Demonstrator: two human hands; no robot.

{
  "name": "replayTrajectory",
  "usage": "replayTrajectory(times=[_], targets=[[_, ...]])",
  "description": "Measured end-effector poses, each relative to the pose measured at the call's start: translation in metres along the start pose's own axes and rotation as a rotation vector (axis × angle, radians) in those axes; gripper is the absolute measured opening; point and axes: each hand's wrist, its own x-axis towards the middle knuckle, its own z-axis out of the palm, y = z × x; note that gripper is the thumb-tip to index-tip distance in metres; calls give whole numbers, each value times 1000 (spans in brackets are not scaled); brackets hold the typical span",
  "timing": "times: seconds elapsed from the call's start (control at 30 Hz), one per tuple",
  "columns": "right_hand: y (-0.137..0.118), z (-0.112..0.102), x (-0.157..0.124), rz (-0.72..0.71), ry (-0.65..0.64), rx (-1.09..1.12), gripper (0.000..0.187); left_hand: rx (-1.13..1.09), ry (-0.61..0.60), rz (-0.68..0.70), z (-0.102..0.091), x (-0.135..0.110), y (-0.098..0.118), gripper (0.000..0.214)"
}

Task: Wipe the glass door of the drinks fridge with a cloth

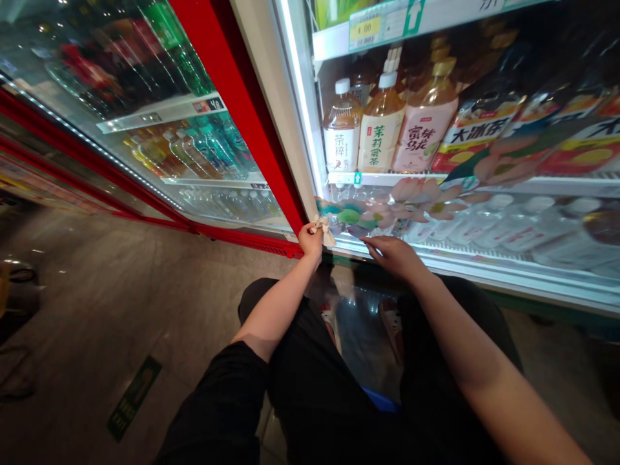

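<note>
At the lower corner of the lit drinks cooler, my left hand (pixel 310 240) is closed on a pale, crumpled cloth (pixel 323 230). The cloth lies against the door's lower left corner, next to the red frame (pixel 271 148) of the neighbouring cooler. My right hand (pixel 394 256) is a short way to the right, near the bottom edge of the glass door (pixel 368 194). Its fingers point left and are partly stretched out, with no object visible in them. Whether they touch the glass is hard to tell. A flower decal (pixel 411 199) with pink petals runs across the glass above both hands.
Behind the glass, bottled teas (pixel 380 126) stand on a shelf, with clear bottles (pixel 527 223) below. A red-framed cooler (pixel 194 155) adjoins on the left. My knees are bent close to the cooler. A green floor sign (pixel 133 398) lies on the tiled floor (pixel 194 310).
</note>
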Motion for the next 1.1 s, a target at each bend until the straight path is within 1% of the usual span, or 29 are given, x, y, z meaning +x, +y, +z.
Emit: replayTrajectory(times=[0.07,0.2,0.27,0.37,0.47,0.53,0.63,0.77,0.9,1.0,1.1], targets=[[-2,0,1,-5,-7,-1,39,-14,42,-79,5,-3,4,16],[-3,-4,-1,-6,3,-22,40,-16,118,-123,8,3,13,17],[-3,-6,-2,-6,2,-33,40,-8,133,-152,7,4,14,18],[-4,-7,-3,-6,-12,-38,40,13,111,-215,10,-2,11,31],[-5,-6,-2,0,-22,-34,39,28,60,-277,18,-11,8,40],[-5,-5,-1,4,-25,-26,39,27,30,-310,23,-12,8,41],[-4,-6,-2,11,-19,-18,38,9,8,-339,27,-6,13,41],[1,-9,-5,9,-8,-29,39,2,20,-354,20,1,18,41],[4,-11,-7,9,-6,-33,40,9,19,-400,18,-7,16,42],[6,-12,-7,15,-15,-45,40,1,14,-449,25,-13,16,43],[8,-13,-8,17,-11,-48,40,-20,10,-489,35,-14,19,43]])
